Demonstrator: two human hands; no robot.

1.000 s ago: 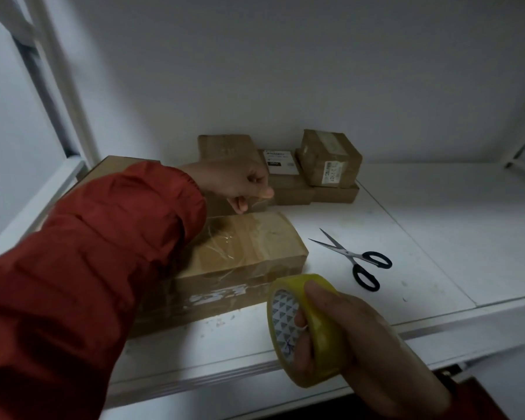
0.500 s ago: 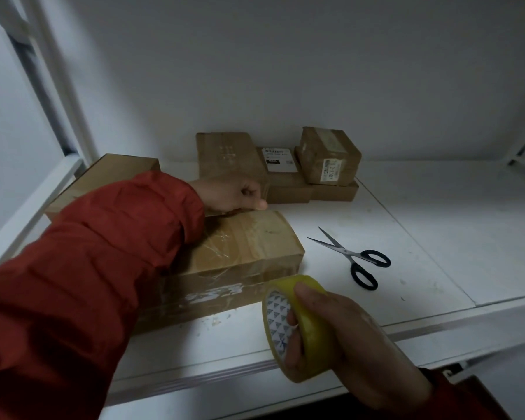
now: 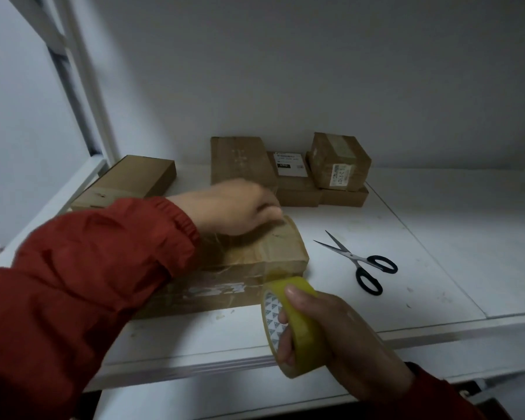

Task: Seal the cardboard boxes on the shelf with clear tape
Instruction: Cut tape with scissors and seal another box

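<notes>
One risk is noted: wrinkles laid on the box (image 3: 279, 247) if the roll (image 3: 305, 331), gripped by right fingers (image 3: 285, 347), is slackened; left fingers' (image 3: 267, 207) state cannot be told.

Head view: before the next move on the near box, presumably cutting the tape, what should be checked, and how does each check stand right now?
1. Tape roll held firmly: ok, the right hand grips it just in front of the near box.
2. Near box held down: ok, the left hand rests on its top; its fingers are blurred.
3. Scissors reachable: ok, they lie on the shelf right of the near box, blades apart.
4. A hand free for the scissors: not ok, both are occupied.
5. Tape strip from roll to box taut and flat: cannot tell; the film is clear and the light is dim.
</notes>
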